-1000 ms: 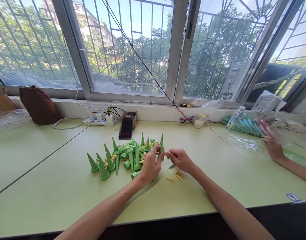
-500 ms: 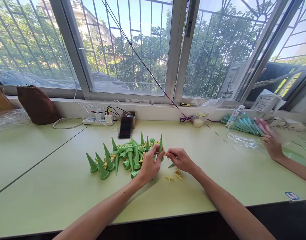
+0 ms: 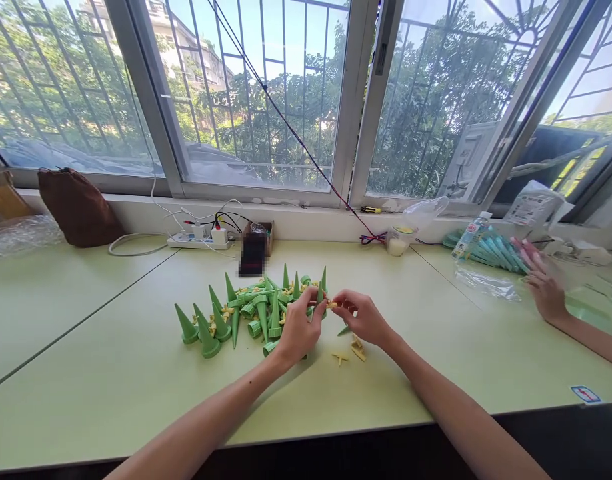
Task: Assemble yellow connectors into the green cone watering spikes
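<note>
A heap of green plastic cone spikes [image 3: 246,313] mixed with small yellow parts lies on the pale green table [image 3: 111,373]. My left hand [image 3: 299,327] is closed round a green cone at the heap's right edge. My right hand [image 3: 363,319] pinches a small yellow part [image 3: 331,305] against the cone's end, right between the two hands. A few loose yellow parts [image 3: 351,352] lie on the table just below my right hand.
A co-worker's hand [image 3: 546,290] rests at the right by a stack of teal cones [image 3: 491,252], a clear bag [image 3: 486,283] and a bottle [image 3: 469,237]. A power strip [image 3: 199,241], small box [image 3: 256,250], jar [image 3: 399,241] and brown pouch [image 3: 79,208] line the sill.
Both hands stay together at the heap's right edge; the fingers have shifted slightly as the yellow part is worked against the cone. The co-worker's hand has barely moved.
</note>
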`<state>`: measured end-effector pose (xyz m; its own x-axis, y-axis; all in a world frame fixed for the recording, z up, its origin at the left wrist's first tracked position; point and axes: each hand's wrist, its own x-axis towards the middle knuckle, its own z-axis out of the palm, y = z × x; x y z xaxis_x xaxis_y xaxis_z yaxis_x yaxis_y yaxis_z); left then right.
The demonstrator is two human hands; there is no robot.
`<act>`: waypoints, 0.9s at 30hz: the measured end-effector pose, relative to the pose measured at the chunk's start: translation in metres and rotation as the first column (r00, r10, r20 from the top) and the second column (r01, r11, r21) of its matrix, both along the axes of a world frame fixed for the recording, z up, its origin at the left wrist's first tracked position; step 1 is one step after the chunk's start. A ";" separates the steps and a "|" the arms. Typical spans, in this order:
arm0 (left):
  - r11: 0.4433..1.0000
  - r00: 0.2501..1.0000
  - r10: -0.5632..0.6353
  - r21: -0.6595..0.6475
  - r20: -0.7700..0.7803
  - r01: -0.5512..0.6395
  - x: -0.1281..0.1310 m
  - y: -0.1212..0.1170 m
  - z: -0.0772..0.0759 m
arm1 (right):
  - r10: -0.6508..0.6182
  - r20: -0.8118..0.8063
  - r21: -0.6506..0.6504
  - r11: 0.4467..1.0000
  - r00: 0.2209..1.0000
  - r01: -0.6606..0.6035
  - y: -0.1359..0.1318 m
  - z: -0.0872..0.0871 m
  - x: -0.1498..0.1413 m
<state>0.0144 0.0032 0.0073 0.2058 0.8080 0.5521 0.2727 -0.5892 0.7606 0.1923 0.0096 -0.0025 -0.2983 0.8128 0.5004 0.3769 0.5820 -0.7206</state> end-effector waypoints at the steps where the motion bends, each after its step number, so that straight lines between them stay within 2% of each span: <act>1: 1.000 1.000 -0.002 -0.003 -0.005 0.002 0.000 0.000 0.000 | 0.007 -0.001 -0.001 1.000 1.000 -0.007 0.000 -0.001 0.000; 8: 1.000 1.000 0.004 -0.011 0.013 -0.004 0.000 0.001 -0.004 | 0.043 0.027 0.009 0.999 0.999 -0.043 0.000 -0.001 -0.001; 18: 1.000 1.000 -0.010 -0.021 0.017 0.010 0.000 0.003 -0.007 | 0.005 0.143 0.053 0.999 0.990 -0.013 -0.002 0.003 -0.001; 27: 1.000 1.000 -0.008 -0.013 0.010 0.008 0.001 0.002 -0.006 | 0.017 0.170 0.035 0.999 0.985 -0.023 -0.001 0.000 -0.001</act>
